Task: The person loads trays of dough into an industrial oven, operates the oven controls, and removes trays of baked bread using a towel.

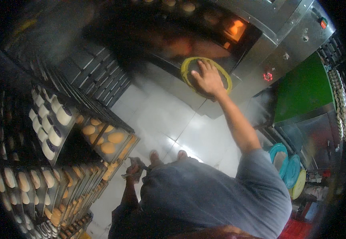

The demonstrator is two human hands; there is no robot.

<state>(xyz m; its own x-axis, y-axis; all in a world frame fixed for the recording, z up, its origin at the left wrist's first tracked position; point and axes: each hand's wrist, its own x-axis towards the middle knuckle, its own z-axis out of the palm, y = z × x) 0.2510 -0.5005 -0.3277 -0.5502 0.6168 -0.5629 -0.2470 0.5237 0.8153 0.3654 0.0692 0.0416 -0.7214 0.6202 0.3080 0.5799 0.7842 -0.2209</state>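
Note:
My right arm reaches forward to a round, yellow-rimmed thing at the oven's front edge. Over its dark middle lies my right hand, fingers stretched and apart; whether it only touches or also bears the thing's weight, I cannot tell. Behind it the oven mouth is dark, with an orange glow at its right and several round pale pieces along the far side. Low by my side, my left hand is closed on a dark, crumpled cloth, partly in shadow.
At the left stands a rack with trays of golden buns, cream-coloured rolls and long breads. Steel oven panels with a red valve knob are at the right, near a green panel and turquoise tubs. White tiled floor lies between.

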